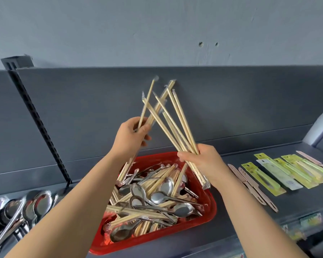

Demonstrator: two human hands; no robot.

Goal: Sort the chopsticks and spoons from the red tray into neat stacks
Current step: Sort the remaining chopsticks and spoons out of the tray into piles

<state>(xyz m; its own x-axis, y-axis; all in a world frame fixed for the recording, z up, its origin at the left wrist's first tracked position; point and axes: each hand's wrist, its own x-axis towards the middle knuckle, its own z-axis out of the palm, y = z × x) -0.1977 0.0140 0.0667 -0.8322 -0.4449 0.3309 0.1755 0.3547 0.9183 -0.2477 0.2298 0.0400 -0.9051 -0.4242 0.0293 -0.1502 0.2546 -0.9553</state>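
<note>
A red tray [209, 211] sits on the dark shelf, filled with a jumble of wrapped wooden chopsticks [157, 183] and metal spoons [166, 186]. My left hand [131, 136] is raised above the tray's far left corner and grips a few wrapped chopsticks [147, 101] that point up and to the right. My right hand [201, 159] holds a fan of several chopsticks [173, 123] above the tray's right side; their tips cross those in the left hand. Their lower ends stick out below the right wrist.
A pile of metal spoons [22, 209] lies on the shelf at the left. Pink wooden utensils [250, 185] and yellow-green packaged items [280, 170] lie in rows at the right. A slotted shelf upright [39, 120] and the grey back panel stand behind.
</note>
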